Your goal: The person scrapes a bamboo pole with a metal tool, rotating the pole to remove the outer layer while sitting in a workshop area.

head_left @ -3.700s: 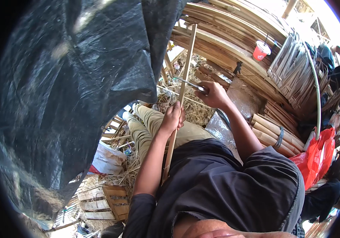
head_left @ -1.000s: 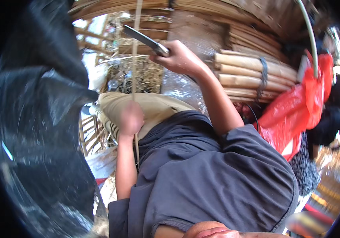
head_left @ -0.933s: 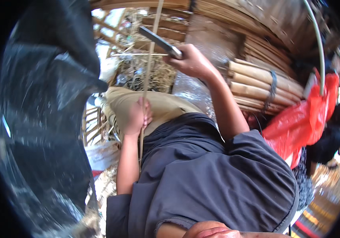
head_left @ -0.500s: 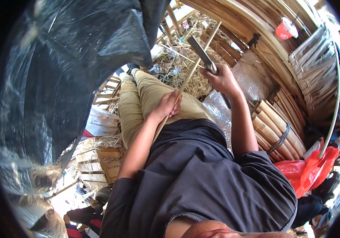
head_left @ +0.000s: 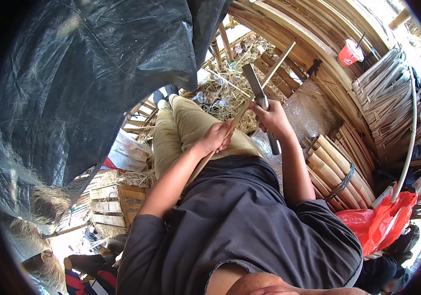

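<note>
A long, pale bamboo strip (head_left: 277, 64) slants across my lap, with my left hand (head_left: 215, 138) closed round its lower part. Its tail passes under my left wrist and along my shirt. My right hand (head_left: 272, 118) grips a knife (head_left: 253, 82) with a broad, dark, straight blade. The blade points up and away from me, next to the strip, and the dark end of the handle shows below my fist. My right thumb and fingertips lie close against the strip; whether they also pinch it I cannot tell.
A black plastic sheet (head_left: 136, 54) hangs at left. At right are a tied bundle of split bamboo (head_left: 340, 169), a red plastic bag (head_left: 382, 219) and a stack of thin slats (head_left: 387, 93). A red cup (head_left: 350, 53) stands on the wooden ledge. Straw litters the ground beyond my legs.
My right hand has come down and nearer to my left hand, bringing the knife close along the strip. The left hand has shifted slightly right with the strip. The whole view has shifted a little.
</note>
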`<state>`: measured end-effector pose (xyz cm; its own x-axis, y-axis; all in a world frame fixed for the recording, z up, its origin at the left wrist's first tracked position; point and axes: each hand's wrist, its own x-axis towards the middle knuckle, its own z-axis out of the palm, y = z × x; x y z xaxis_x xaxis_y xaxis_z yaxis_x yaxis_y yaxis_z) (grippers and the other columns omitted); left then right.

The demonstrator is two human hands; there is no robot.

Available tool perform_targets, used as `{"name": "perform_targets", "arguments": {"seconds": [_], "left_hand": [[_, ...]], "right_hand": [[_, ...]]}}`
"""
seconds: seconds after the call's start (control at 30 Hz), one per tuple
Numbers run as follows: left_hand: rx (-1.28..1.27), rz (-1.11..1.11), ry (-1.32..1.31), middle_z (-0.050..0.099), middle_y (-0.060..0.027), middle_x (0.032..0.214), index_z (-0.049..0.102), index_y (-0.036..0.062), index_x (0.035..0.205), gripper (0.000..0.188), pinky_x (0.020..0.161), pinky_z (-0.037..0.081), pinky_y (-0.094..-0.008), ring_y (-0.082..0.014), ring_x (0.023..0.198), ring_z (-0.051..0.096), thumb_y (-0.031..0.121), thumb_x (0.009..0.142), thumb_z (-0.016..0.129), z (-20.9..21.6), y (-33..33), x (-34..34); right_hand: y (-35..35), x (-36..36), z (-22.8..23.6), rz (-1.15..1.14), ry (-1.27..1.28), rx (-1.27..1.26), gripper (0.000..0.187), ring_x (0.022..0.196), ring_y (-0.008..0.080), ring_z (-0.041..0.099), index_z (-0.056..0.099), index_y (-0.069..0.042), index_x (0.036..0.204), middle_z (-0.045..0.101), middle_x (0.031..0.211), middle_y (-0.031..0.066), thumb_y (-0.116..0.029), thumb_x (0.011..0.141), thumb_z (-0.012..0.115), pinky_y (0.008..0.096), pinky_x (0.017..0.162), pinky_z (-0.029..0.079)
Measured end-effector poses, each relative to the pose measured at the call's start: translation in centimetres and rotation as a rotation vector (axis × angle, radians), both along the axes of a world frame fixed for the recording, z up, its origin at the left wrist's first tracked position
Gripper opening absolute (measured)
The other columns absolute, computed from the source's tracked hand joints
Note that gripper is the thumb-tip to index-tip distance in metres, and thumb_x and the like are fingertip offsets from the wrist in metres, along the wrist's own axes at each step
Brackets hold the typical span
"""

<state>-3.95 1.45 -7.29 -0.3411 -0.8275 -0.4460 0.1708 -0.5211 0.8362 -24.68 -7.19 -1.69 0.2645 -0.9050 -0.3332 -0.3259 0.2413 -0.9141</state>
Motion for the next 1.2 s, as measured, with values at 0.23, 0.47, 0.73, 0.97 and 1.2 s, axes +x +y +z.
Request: {"name": "perform_targets", "arguments": {"seconds": [0.23,0.47,0.73,0.97,1.2], "left_hand": [[-0.003,0.049,-0.022,0.036,0.0045,0.053,0.04,0.0136,0.069,0.052,0.036,0.029,-0.0213,-0.005,0.038,0.033,0.052,0.105,0.038,-1.2,-0.1,1.3],[-0.014,0.073,-0.089,0.035,0.0039,0.052,0.04,0.0131,0.068,0.054,0.036,0.029,-0.0221,-0.0058,0.038,0.035,0.051,0.105,0.037,-2.8,-0.7,1.7],[0.006,0.125,0.044,0.036,0.0043,0.053,0.045,0.0122,0.078,0.047,0.035,0.029,-0.0214,-0.0061,0.038,0.034,0.05,0.105,0.038,-3.8,0.4,2.9],[0.019,0.143,0.056,0.037,0.0046,0.054,0.047,0.0122,0.084,0.043,0.034,0.027,-0.0206,-0.0056,0.038,0.034,0.049,0.105,0.039,-3.1,0.1,3.2],[0.006,0.062,0.026,0.04,0.0029,0.054,0.049,0.0124,0.086,0.047,0.037,0.03,-0.0222,-0.0069,0.039,0.037,0.056,0.102,0.043,-3.6,-1.0,2.7]], "right_hand": [[0.0,-0.5,-0.1,0.029,-0.002,0.073,0.034,0.047,0.0096,0.05,0.059,-0.004,0.079,0.052,0.058,-0.0005,-0.033,0.092,0.068,0.0292,0.045,0.04],[-0.6,-0.4,0.9,0.054,0.016,0.074,0.034,0.047,0.0091,0.048,0.058,-0.004,0.077,0.052,0.057,-0.0005,-0.033,0.092,0.068,0.0296,0.044,0.038],[-1.0,0.1,0.2,0.07,0.018,0.039,0.035,0.046,0.0097,0.048,0.056,-0.004,0.075,0.05,0.056,-0.0006,-0.032,0.093,0.067,0.0298,0.044,0.038],[-0.4,1.0,0.1,0.069,0.006,0.025,0.031,0.042,0.0076,0.043,0.056,-0.006,0.077,0.047,0.055,-0.0028,-0.029,0.093,0.069,0.0277,0.039,0.033],[-1.6,1.4,-2.0,-0.03,0.226,-0.139,0.055,0.051,0.0092,0.047,0.064,0.001,0.086,0.05,0.058,-0.001,-0.052,0.098,0.055,0.0304,0.049,0.039]]}}
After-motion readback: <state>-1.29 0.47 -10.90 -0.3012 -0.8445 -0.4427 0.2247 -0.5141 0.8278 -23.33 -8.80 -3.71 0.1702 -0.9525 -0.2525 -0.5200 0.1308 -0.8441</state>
